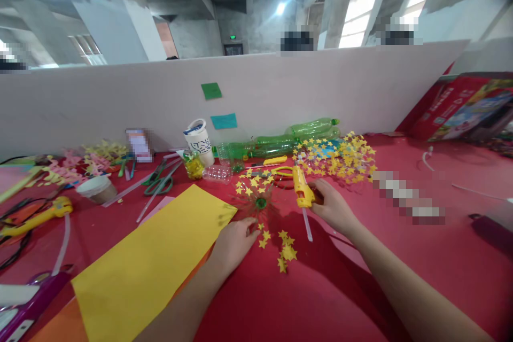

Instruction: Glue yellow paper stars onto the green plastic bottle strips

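Note:
My right hand (pixel 331 203) is closed around a yellow glue gun (pixel 303 189), with a clear glue stick (pixel 307 224) sticking out of its rear toward me. My left hand (pixel 234 246) has its fingers pinched at the near-left edge of a green bottle piece (pixel 261 203) cut into thin strips. Yellow paper stars (pixel 249 191) sit on the far strips of that piece. Several loose yellow stars (pixel 287 251) lie on the red table, just right of my left hand. Beside my left forearm is a sheet of yellow paper (pixel 156 262).
Behind stand green plastic bottles (pixel 276 145), a white paper cup (pixel 199 141), and a bunch of star-tipped strips (pixel 352 157). Scissors (pixel 158 184), a small tub (pixel 96 189) and another yellow glue gun (pixel 44 216) lie left. A white partition (pixel 160 96) borders the red table (pixel 401 256).

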### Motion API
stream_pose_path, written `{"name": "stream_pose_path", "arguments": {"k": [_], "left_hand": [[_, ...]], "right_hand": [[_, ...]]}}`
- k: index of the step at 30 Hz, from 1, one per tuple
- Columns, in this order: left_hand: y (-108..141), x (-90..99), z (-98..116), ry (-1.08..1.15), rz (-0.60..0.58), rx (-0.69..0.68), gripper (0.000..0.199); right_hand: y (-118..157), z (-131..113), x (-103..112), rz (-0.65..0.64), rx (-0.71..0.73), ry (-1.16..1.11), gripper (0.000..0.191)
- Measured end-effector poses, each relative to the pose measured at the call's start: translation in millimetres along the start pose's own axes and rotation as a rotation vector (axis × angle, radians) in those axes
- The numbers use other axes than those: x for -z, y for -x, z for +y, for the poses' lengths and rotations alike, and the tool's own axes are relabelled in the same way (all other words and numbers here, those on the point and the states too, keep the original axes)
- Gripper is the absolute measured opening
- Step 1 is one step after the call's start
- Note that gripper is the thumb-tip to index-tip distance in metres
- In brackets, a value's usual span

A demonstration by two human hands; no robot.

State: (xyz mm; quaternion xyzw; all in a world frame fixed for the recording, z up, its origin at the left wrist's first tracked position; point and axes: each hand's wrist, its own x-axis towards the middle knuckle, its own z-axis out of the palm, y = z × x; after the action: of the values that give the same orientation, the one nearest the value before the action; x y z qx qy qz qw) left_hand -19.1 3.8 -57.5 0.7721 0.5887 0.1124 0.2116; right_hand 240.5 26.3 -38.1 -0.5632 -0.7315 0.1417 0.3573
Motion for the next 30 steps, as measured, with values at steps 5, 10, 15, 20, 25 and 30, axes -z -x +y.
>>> {"name": "stream_pose_path", "arguments": {"k": [5,10,15,20,25,30], "left_hand": [[-4.8,-14.3,-1.9,0.007,0.038,-0.054,0.035],[-3.6,-16.3,3.3,-0.029,0.064,-0.067,0.028],[-2.9,-16.5,9.2,-0.185,0.052,-0.058,0.027],[2.0,-9.6,10.2,-0.222,0.038,-0.062,0.027],[11.4,7.5,13.8,0.185,-0.066,-0.106,0.018],[16.0,15.7,26.7,0.835,-0.178,0.072,0.022]], "right_hand": [[3.5,0.7,-0.4,-0.013,0.019,-0.023,0.029],[5.3,-3.9,1.6,-0.015,0.063,-0.031,0.031],[6.2,-4.3,2.8,-0.001,0.07,-0.034,0.031],[4.2,-5.3,6.7,0.021,0.058,-0.039,0.03],[5.3,-5.5,4.9,0.059,-0.02,-0.245,0.023],[20.0,-25.2,-12.8,0.072,-0.079,-0.536,0.025]]}}
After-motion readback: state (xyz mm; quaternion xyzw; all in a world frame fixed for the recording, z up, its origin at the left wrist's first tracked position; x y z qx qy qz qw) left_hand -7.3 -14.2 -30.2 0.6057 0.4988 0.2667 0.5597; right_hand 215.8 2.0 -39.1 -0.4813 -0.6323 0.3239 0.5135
